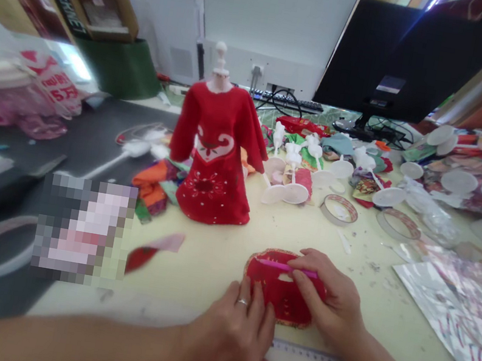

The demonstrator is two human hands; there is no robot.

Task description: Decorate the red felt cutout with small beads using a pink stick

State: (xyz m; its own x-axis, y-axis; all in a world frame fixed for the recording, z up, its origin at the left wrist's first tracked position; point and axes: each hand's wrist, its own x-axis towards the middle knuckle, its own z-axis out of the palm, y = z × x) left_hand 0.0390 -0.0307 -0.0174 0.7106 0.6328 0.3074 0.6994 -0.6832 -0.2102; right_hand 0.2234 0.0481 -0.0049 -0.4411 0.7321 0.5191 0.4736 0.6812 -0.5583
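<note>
"Right hand [336, 298]?"
"I see it pinching a slim pink pen-like stick [273, 265] over the red, gold-edged fabric piece [294, 303] on the pale-yellow tabletop [206, 279]."
"Left hand [238, 331]?"
"Loosely open, fingertips on the fabric's near-left part."

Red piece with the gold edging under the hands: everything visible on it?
The red piece looks like fabric, rounded in outline, with a gold-toned border and small pale marks on its face, too blurred to read. It lies roughly flat on the pale table, nearer the camera than the red dress. The left hand rests fingertips on its left part; the right hand, gripping a pink stick above its far part, hides some of its right side.
</note>
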